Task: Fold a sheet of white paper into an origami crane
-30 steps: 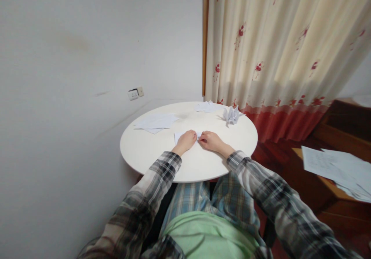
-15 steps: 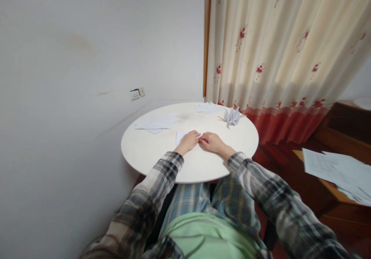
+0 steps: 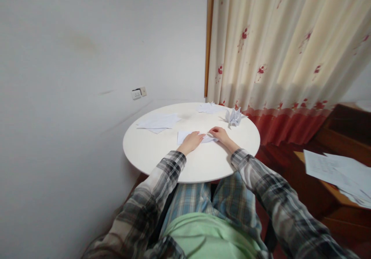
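Observation:
On the round white table (image 3: 150, 150) in front of me lies a partly folded sheet of white paper (image 3: 182, 136). My left hand (image 3: 191, 141) rests over its middle, fingers stretched out and pressing it down. At the paper's right part, my right hand (image 3: 219, 133) has its fingers bent together at the upper edge, pinching the sheet. The paper's right end shows below those fingers, slightly raised. Both hands cover some of the sheet, so its exact folds are hidden.
Flat white sheets (image 3: 158, 121) lie at the table's left. Folded paper pieces (image 3: 208, 108) are at the far edge, and a spiky folded-paper cluster (image 3: 233, 116) stands at the right. Beyond the table is a wooden cabinet with papers (image 3: 337, 170). A wall and curtain (image 3: 269, 50) border the table.
My right hand has moved away from the left, a little right and up. More of the paper now shows between and below the hands.

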`<state>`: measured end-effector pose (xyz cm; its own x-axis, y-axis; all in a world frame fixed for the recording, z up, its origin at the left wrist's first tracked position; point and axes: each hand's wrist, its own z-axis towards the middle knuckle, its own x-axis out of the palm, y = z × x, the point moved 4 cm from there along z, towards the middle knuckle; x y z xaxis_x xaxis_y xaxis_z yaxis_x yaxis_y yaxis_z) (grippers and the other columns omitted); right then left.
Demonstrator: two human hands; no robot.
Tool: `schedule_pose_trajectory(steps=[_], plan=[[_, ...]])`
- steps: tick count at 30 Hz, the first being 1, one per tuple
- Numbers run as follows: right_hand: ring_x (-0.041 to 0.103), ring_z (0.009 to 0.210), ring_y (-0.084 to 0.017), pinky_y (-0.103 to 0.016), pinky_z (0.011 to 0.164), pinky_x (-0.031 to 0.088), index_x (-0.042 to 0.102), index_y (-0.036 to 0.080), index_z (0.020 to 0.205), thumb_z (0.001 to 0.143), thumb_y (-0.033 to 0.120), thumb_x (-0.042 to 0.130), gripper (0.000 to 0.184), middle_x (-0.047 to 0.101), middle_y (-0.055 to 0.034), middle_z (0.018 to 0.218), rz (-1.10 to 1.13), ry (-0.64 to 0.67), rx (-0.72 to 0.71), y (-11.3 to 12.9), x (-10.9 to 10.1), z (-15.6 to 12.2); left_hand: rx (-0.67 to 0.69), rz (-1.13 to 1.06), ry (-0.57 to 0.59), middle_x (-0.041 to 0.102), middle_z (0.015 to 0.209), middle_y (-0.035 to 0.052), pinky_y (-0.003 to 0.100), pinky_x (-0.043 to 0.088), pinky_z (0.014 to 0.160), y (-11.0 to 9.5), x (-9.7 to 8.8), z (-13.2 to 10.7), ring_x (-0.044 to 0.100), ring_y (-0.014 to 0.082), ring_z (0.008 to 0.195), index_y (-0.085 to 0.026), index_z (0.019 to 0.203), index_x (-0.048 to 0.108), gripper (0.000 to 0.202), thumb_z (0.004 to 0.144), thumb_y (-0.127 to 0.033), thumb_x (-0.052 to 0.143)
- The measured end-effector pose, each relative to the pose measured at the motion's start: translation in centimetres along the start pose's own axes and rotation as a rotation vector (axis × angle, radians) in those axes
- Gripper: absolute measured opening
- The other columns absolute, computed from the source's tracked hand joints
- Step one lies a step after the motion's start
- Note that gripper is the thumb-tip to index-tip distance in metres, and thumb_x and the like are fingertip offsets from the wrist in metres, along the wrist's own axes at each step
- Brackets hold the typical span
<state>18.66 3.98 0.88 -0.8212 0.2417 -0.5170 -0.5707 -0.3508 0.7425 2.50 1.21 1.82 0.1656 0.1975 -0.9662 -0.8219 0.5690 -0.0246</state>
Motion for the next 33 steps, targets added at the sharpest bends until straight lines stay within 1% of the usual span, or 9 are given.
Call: schedule_pose_trajectory(steps=[3, 4, 6, 11, 13, 18, 23, 27, 33], plan=[[0.053, 0.06, -0.012, -0.023, 0.058, 0.041, 0.065, 0.012, 0.076, 0.065, 0.033, 0.062, 0.024, 0.064, -0.0033, 0.069, 0.094, 0.152, -0.016, -0.5, 0.6, 0.6, 0.001, -0.007, -0.001, 0.05, 0.124, 0.0092, 0.035, 0.035, 0.095, -0.3, -0.3, -0.1, 0.046, 0.0215, 0.115, -0.023, 0.12, 0.049, 0.037, 0.09, -0.03, 0.028], [0.053, 0.062, -0.012, -0.023, 0.059, 0.041, 0.065, 0.012, 0.078, 0.062, 0.034, 0.065, 0.027, 0.064, -0.0036, 0.071, 0.096, 0.181, -0.035, -0.5, 0.7, 0.7, 0.004, -0.006, -0.006, 0.05, 0.124, 0.0092, 0.035, 0.035, 0.095, -0.3, -0.4, -0.1, 0.045, 0.0216, 0.115, -0.023, 0.12, 0.049, 0.037, 0.09, -0.031, 0.029], [0.053, 0.064, -0.012, -0.024, 0.061, 0.042, 0.065, 0.012, 0.082, 0.056, 0.031, 0.071, 0.034, 0.064, -0.0038, 0.074, 0.03, 0.217, -0.069, -0.7, 0.8, 1.0, 0.012, -0.003, -0.009, 0.052, 0.121, 0.0091, 0.036, 0.036, 0.096, -0.5, -0.5, -0.2, 0.044, 0.0218, 0.117, -0.022, 0.119, 0.049, 0.037, 0.09, -0.033, 0.029], [0.053, 0.069, -0.013, -0.026, 0.067, 0.043, 0.065, 0.012, 0.092, 0.056, 0.028, 0.072, 0.04, 0.063, -0.0051, 0.081, -0.068, 0.279, -0.141, -1.1, 0.3, 1.3, 0.014, 0.001, 0.003, 0.05, 0.124, 0.0097, 0.037, 0.036, 0.096, -0.4, -0.2, -0.3, 0.042, 0.0225, 0.119, -0.022, 0.121, 0.048, 0.038, 0.09, -0.033, 0.03], [0.053, 0.07, -0.013, -0.027, 0.068, 0.043, 0.065, 0.011, 0.092, 0.056, 0.027, 0.072, 0.04, 0.063, -0.0056, 0.082, -0.076, 0.321, -0.164, -1.1, -0.1, 1.2, 0.005, -0.004, -0.001, 0.048, 0.126, 0.0098, 0.038, 0.035, 0.096, -0.3, 0.0, -0.2, 0.041, 0.0229, 0.119, -0.022, 0.121, 0.048, 0.037, 0.09, -0.033, 0.03], [0.055, 0.077, -0.015, -0.029, 0.075, 0.043, 0.064, 0.011, 0.095, 0.058, 0.025, 0.072, 0.04, 0.064, -0.0076, 0.09, -0.022, 0.365, -0.161, -1.0, -1.1, 0.6, 0.021, -0.011, -0.015, 0.049, 0.126, 0.0081, 0.036, 0.034, 0.097, 0.2, 0.7, -0.1, 0.041, 0.0214, 0.119, -0.023, 0.121, 0.048, 0.037, 0.09, -0.034, 0.029], [0.056, 0.083, -0.016, -0.031, 0.083, 0.042, 0.064, 0.012, 0.096, 0.059, 0.024, 0.071, 0.04, 0.064, -0.0085, 0.096, 0.022, 0.419, -0.178, -0.9, -1.4, 0.3, 0.023, 0.003, -0.035, 0.048, 0.127, 0.0082, 0.036, 0.033, 0.097, 0.4, 1.0, 0.0, 0.041, 0.0214, 0.119, -0.024, 0.121, 0.048, 0.039, 0.09, -0.034, 0.028], [0.056, 0.085, -0.016, -0.032, 0.085, 0.041, 0.064, 0.011, 0.097, 0.057, 0.024, 0.072, 0.043, 0.064, -0.0093, 0.098, 0.028, 0.445, -0.177, -1.0, -1.6, 0.3, 0.019, 0.015, -0.038, 0.047, 0.128, 0.0091, 0.036, 0.034, 0.097, 0.6, 1.2, -0.1, 0.041, 0.0222, 0.119, -0.023, 0.122, 0.048, 0.039, 0.09, -0.035, 0.028], [0.056, 0.092, -0.018, -0.033, 0.089, 0.039, 0.063, 0.013, 0.1, 0.058, 0.026, 0.071, 0.045, 0.063, -0.0095, 0.103, 0.059, 0.5, -0.19, -0.6, -2.0, -0.2, 0.032, 0.005, -0.047, 0.05, 0.125, 0.0062, 0.035, 0.034, 0.097, 0.9, 1.5, 0.0, 0.04, 0.0203, 0.12, -0.025, 0.122, 0.047, 0.038, 0.09, -0.035, 0.028]])
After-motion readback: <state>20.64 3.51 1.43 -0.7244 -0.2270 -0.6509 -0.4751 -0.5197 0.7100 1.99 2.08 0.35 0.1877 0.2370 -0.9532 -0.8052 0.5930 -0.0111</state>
